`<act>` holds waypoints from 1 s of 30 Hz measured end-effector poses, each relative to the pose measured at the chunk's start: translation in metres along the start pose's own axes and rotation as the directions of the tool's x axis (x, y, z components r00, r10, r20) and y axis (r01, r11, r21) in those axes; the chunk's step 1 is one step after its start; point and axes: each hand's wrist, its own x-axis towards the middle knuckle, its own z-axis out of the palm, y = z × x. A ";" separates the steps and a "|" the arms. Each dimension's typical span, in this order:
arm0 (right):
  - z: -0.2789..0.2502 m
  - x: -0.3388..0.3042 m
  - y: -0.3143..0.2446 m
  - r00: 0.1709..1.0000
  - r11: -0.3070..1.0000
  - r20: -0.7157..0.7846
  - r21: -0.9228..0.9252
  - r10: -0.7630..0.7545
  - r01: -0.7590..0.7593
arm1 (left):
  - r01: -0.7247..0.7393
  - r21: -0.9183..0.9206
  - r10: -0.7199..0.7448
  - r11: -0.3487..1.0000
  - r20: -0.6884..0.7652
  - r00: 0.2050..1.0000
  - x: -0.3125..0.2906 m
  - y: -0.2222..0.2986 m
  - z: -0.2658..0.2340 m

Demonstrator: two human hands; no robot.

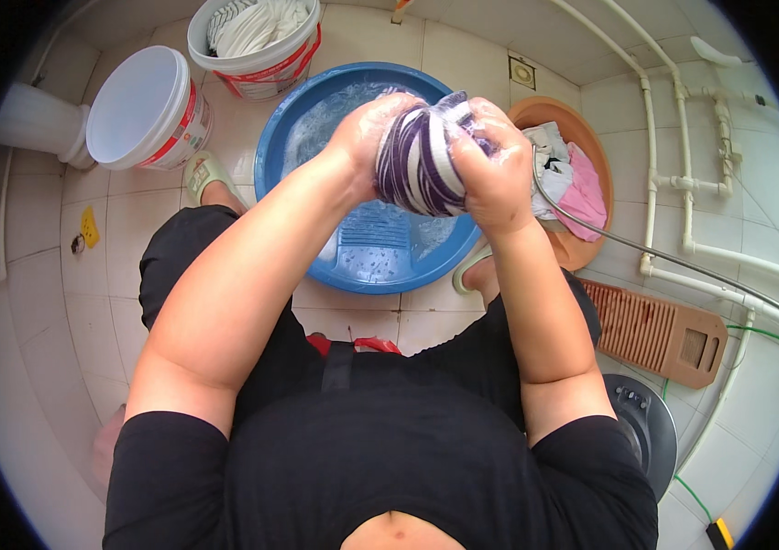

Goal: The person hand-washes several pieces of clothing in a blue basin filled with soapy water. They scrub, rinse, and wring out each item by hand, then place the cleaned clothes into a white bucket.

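Between my two hands is a wet, bunched-up striped cloth (422, 163), dark purple and white, with suds on it. My left hand (367, 137) is closed on its left side, the fingers partly hidden behind the cloth. On the other side my right hand (495, 165) grips a gathered part, fingers curled in. The cloth is held up above a round blue basin (266, 147) of soapy water. A ribbed washboard surface (374, 234) shows at the basin's near side.
Left of the basin stand a lidded white bucket (136, 105) and an open bucket (293, 66) of white cloth. An orange tub (532, 112) with pink and white clothes sits at right, near a brown washboard (651, 328), wall pipes (651, 137) and a grey hose (632, 243).
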 end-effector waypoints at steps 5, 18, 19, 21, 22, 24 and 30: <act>0.000 0.000 -0.019 0.955 0.922 0.260 -0.315 -0.146 0.227 | 0.139 0.040 -0.141 0.990 0.070 0.987 0.001 -0.010 -0.005; 0.011 -0.018 -0.037 0.828 0.792 0.510 -0.393 -0.235 0.467 | 0.281 0.557 -0.341 0.781 0.005 0.940 -0.007 -0.005 -0.006; 0.012 -0.022 -0.035 0.830 0.800 0.501 -0.378 -0.246 0.465 | 0.294 0.598 -0.357 0.746 -0.014 0.934 -0.007 -0.005 -0.004; 0.018 -0.028 -0.032 0.828 0.815 0.487 -0.336 -0.278 0.472 | 0.185 0.771 -0.367 0.610 0.068 0.928 -0.001 -0.007 -0.014; 0.020 -0.030 -0.031 0.813 0.812 0.499 -0.314 -0.299 0.491 | 0.108 0.856 -0.347 0.505 0.087 0.934 0.000 -0.009 -0.018; 0.023 -0.037 -0.028 0.790 0.817 0.532 -0.280 -0.305 0.504 | -0.323 0.943 -0.353 0.076 0.329 0.876 0.001 -0.006 -0.012; 0.022 -0.049 -0.027 0.781 0.840 0.588 -0.301 -0.210 0.452 | 0.142 0.988 -0.322 0.060 -0.116 0.940 -0.001 -0.014 -0.004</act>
